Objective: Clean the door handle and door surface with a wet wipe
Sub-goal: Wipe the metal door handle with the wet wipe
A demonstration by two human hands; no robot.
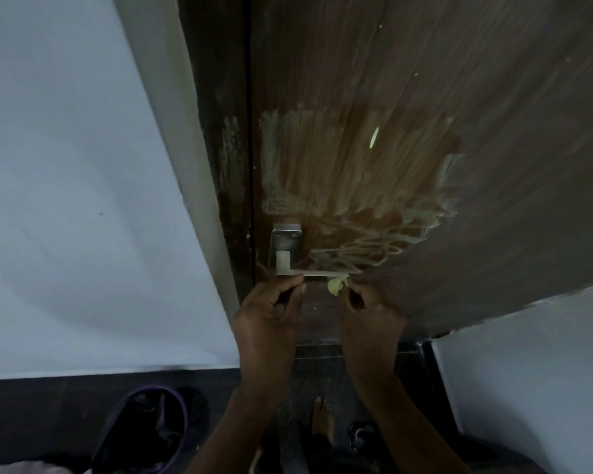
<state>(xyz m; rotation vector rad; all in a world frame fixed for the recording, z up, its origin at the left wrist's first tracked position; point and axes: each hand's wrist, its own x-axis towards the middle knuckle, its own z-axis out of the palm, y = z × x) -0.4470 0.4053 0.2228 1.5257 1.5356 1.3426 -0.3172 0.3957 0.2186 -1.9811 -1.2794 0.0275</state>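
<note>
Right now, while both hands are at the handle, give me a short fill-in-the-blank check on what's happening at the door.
1. The left hand grips the lever of the metal door handle near its ____ end.
2. The right hand pinches a crumpled wet wipe against the lever's ____ end.
3. The pale streaks on the wooden door lie ____ the handle and to its right.
4. On the floor, bottom left, sits a bin with a ____ rim.

Missing words: hinged (plate); free; above; purple

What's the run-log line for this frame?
step: wiping handle | left hand: gripping door handle | right hand: pinching wet wipe at lever tip | door: wiped patch above handle, streaky
</note>
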